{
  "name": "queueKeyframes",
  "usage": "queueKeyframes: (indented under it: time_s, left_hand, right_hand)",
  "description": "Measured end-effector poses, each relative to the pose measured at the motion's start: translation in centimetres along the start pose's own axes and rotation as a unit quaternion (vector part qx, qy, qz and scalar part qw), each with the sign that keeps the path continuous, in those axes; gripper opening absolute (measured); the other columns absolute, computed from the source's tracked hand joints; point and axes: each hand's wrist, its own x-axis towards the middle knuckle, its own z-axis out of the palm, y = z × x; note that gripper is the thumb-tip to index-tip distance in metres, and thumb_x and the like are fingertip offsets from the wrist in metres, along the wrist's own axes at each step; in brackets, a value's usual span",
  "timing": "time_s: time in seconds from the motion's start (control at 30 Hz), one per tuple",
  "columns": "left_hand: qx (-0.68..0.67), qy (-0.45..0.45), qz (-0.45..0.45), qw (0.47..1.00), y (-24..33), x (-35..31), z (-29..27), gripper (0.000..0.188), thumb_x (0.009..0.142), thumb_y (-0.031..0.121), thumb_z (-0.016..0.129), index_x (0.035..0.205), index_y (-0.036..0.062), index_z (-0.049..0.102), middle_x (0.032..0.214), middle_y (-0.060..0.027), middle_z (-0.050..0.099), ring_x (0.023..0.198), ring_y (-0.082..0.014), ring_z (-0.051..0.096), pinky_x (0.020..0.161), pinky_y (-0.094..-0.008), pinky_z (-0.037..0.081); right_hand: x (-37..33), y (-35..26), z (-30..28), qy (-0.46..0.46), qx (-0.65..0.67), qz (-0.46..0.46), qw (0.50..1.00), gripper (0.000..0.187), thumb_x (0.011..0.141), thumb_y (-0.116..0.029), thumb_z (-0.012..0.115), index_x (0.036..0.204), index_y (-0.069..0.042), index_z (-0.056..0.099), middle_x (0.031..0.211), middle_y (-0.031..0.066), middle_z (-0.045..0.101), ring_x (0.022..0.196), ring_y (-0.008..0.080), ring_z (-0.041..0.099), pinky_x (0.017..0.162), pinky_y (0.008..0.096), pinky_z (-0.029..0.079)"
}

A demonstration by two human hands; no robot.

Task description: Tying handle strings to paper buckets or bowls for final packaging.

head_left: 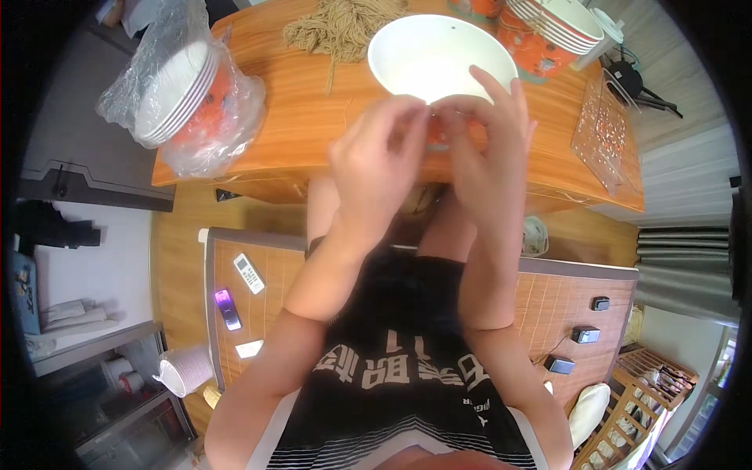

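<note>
A large paper tub [442, 47], white inside with an orange outside, stands near the table's front edge. In front of its near rim, my left hand [374, 157] and my right hand [487, 153] meet at the fingertips. Thumb and forefinger of each are pinched together at or just before the rim. Whatever lies between them is too small or hidden to name. The other fingers of my right hand stretch up over the tub's opening. A heap of tan cord [345, 27] lies behind and left of the tub.
At the left, nested tubs [176, 90] sit in clear plastic wrap. More stacked tubs [552, 35] stand at the far right, near a clear tray [599, 145] with small pieces. On the mat behind me lie a remote [248, 272] and a phone [228, 309].
</note>
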Motion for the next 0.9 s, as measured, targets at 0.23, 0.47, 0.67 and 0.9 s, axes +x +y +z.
queueKeyframes:
  time_s: [0.23, 0.47, 0.67, 0.9]
  left_hand:
    - [0.008, -0.004, 0.036, 0.999, -0.9, -0.5, 0.0, 0.020, 0.081, 0.001, 0.079, 0.101, 0.0055, 0.075, 0.087, -0.0127, 0.074, 0.073, -0.0246, 0.073, 0.062, -0.0332, 0.058]
    - [0.003, -0.010, 0.065, 0.998, -1.4, -0.3, 0.2, 0.022, 0.080, -0.001, 0.079, 0.101, 0.0039, 0.076, 0.088, -0.0125, 0.074, 0.075, -0.0266, 0.073, 0.066, -0.0334, 0.058]
    - [-0.032, -0.018, 0.037, 0.999, -2.1, 0.4, -0.3, 0.016, 0.081, 0.001, 0.079, 0.097, 0.0038, 0.077, 0.092, -0.0121, 0.074, 0.076, -0.0224, 0.072, 0.065, -0.0312, 0.056]
    - [-0.094, -0.042, -0.064, 0.993, -3.2, 1.2, -1.9, 0.010, 0.086, 0.005, 0.078, 0.096, 0.0031, 0.076, 0.096, -0.0040, 0.071, 0.060, -0.0047, 0.048, 0.053, -0.0206, 0.038]
  right_hand:
    - [0.0, 0.2, 0.5, 0.028, 0.015, 0.001, 0.999, 0.015, 0.097, -0.023, 0.066, 0.096, -0.014, 0.078, 0.140, 0.0086, 0.060, 0.150, 0.0421, 0.028, 0.117, 0.0680, -0.002]
    - [0.4, 0.1, 0.2, 0.008, 0.019, 0.021, 1.000, 0.014, 0.095, -0.024, 0.068, 0.098, -0.017, 0.080, 0.135, 0.0030, 0.065, 0.149, 0.0384, 0.031, 0.117, 0.0692, -0.004]
    - [0.5, -0.1, 0.0, -0.010, -0.010, 0.027, 1.000, 0.014, 0.096, -0.024, 0.068, 0.100, -0.019, 0.080, 0.128, 0.0017, 0.068, 0.147, 0.0343, 0.036, 0.117, 0.0710, -0.005]
    - [0.8, 0.3, 0.2, 0.005, -0.048, -0.003, 0.999, 0.012, 0.094, -0.023, 0.069, 0.100, -0.020, 0.080, 0.122, 0.0013, 0.070, 0.143, 0.0334, 0.042, 0.115, 0.0744, -0.002]
